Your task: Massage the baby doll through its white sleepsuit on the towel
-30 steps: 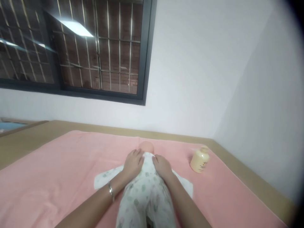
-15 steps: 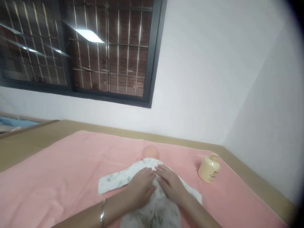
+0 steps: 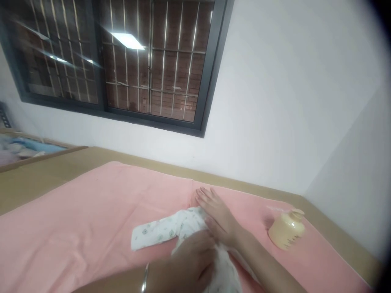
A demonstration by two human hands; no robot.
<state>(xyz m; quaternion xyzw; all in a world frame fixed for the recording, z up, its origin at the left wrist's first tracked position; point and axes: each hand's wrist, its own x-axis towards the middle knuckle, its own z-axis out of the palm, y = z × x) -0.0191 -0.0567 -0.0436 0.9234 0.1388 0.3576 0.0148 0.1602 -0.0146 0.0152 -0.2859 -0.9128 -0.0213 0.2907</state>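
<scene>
A baby doll in a white printed garment lies on a pink cloth, its head towards the wall. My left hand, somewhat blurred, has its fingers bent over the front of the doll's body. With fingers stretched out, my right hand lies over the doll's head and shoulder, covering much of the head. One sleeve of the garment sticks out to the left. The other sleeve is mostly hidden by my right arm. A silver bracelet circles my left wrist.
A cream-coloured bottle stands on the cloth to the right. Behind the table's tan edge rises a white wall with a barred window. At the far left is a wooden-edged bin holding pale and blue fabric.
My right hand has moved up from the doll's chest to its head and shoulder. My left hand has come down and nearer, over the body. The camera view has shifted and tilted slightly.
</scene>
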